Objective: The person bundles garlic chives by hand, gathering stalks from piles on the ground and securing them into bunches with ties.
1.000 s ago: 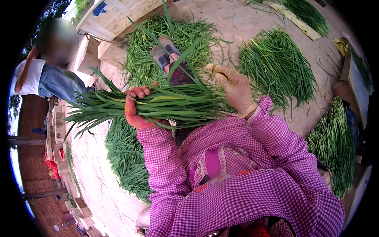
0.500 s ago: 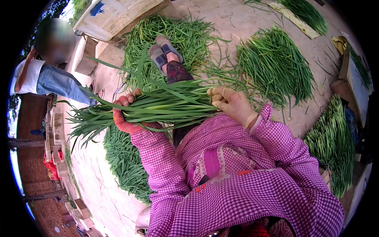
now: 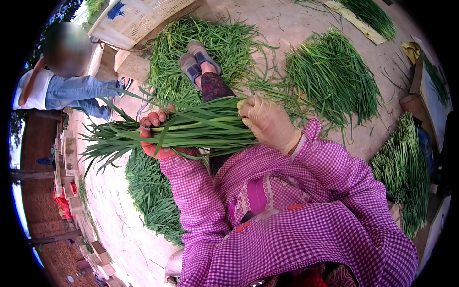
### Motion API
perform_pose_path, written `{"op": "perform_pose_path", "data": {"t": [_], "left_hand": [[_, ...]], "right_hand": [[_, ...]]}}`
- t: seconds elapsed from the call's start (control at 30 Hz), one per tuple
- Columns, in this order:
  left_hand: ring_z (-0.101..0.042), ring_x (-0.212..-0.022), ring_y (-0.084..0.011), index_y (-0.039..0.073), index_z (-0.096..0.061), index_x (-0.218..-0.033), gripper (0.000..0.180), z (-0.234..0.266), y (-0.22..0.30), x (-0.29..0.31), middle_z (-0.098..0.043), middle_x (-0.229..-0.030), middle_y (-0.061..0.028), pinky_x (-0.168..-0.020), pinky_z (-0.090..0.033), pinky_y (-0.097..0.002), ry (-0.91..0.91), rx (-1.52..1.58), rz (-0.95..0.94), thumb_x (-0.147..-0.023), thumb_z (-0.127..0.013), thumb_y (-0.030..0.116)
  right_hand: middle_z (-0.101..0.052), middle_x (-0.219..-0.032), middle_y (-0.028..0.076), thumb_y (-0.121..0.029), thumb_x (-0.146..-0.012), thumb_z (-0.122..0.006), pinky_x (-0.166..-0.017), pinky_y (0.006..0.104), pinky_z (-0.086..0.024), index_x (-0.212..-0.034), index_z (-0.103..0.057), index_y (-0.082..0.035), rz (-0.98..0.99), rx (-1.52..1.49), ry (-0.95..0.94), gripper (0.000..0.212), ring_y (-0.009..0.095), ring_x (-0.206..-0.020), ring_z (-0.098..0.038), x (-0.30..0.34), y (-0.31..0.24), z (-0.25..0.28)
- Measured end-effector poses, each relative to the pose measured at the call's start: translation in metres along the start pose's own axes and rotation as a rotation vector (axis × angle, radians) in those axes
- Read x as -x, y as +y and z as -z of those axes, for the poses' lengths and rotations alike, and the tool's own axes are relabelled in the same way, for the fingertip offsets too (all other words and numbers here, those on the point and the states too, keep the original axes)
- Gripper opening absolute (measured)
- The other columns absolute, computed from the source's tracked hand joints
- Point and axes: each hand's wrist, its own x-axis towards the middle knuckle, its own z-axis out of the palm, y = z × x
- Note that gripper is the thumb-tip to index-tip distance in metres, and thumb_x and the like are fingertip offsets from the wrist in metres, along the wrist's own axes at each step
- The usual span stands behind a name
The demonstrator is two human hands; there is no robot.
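Note:
A long bundle of green garlic chives (image 3: 205, 125) lies level across my lap, leaf tips to the left and cut ends to the right. My left hand (image 3: 155, 131), reddish on the palm side with fingertips showing, wraps around the leafy part from below. In a pale, thin glove, my right hand (image 3: 268, 123) is closed with curled fingers at the stem end, its back hiding the stem ends. One loose leaf arches up above the bundle between the hands.
Piles of garlic chives lie ahead around my feet (image 3: 200, 64), at right-centre (image 3: 333, 79), at left (image 3: 153, 196) and along the right edge (image 3: 404, 177). A white plastic crate (image 3: 143, 21) stands at the far left. Another person (image 3: 79, 91) is beyond it.
My right hand has moved slightly left along the stem end and turned its back more upward. The long loose leaf has sunk lower. The other person's legs have shifted.

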Motion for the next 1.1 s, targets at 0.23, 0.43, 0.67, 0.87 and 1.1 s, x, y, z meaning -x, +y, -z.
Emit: {"op": "perform_pose_path", "data": {"t": [0.23, 0.43, 0.67, 0.87, 1.1], "left_hand": [[-0.060, -0.086, -0.0215, 0.004, -0.060, -0.082, 0.018, 0.022, 0.031, -0.003, -0.063, -0.081, -0.0053, -0.102, -0.040, -0.0479, 0.271, -0.050, 0.000, -0.088, -0.055, 0.021], [-0.060, -0.083, -0.0213, 0.004, -0.058, -0.086, 0.017, 0.041, 0.049, -0.010, -0.063, -0.081, -0.0060, -0.095, -0.044, -0.0483, 0.483, 0.005, 0.010, -0.086, -0.052, 0.020], [-0.059, -0.084, -0.0290, 0.005, -0.054, -0.082, 0.023, 0.071, 0.044, -0.030, -0.059, -0.081, -0.0107, -0.090, -0.045, -0.0541, 0.784, -0.076, 0.003, -0.091, -0.047, 0.026], [-0.058, -0.090, -0.0351, 0.003, -0.054, -0.084, 0.031, 0.038, 0.003, -0.032, -0.061, -0.093, -0.0152, -0.090, -0.045, -0.0569, 1.019, -0.285, 0.025, -0.090, -0.048, 0.033], [-0.063, -0.088, -0.0323, 0.001, -0.061, -0.097, 0.030, 0.046, 0.007, -0.020, -0.066, -0.094, -0.0165, -0.084, -0.051, -0.0517, 0.559, -0.190, 0.136, -0.088, -0.056, 0.030]], "right_hand": [[-0.064, -0.092, 0.005, -0.006, -0.088, -0.062, -0.071, 0.0254, -0.051, -0.101, -0.060, 0.005, -0.631, -1.237, 0.025, 0.017, 0.011, -0.075, -0.059, 0.046, 0.066, 0.072], [-0.064, -0.113, 0.010, -0.011, -0.087, -0.064, -0.085, 0.0293, -0.050, -0.117, -0.058, 0.003, -0.886, 0.099, -0.465, 0.034, 0.018, -0.093, -0.063, 0.097, 0.099, 0.104], [-0.056, -0.127, 0.008, -0.023, -0.090, -0.063, -0.096, 0.0324, -0.044, -0.133, -0.048, -0.002, -0.679, -0.999, -0.287, 0.050, 0.017, -0.114, -0.054, 0.065, 0.081, 0.038], [-0.061, -0.116, 0.013, -0.030, -0.090, -0.064, -0.082, 0.0344, -0.052, -0.123, -0.051, -0.002, -0.833, -1.656, -0.186, 0.045, 0.023, -0.100, -0.063, 0.018, 0.056, -0.014], [-0.067, -0.097, 0.012, -0.033, -0.089, -0.064, -0.074, 0.0344, -0.054, -0.111, -0.057, -0.003, -0.975, -1.581, -0.071, 0.038, 0.023, -0.086, -0.066, 0.010, 0.071, -0.021]]}}
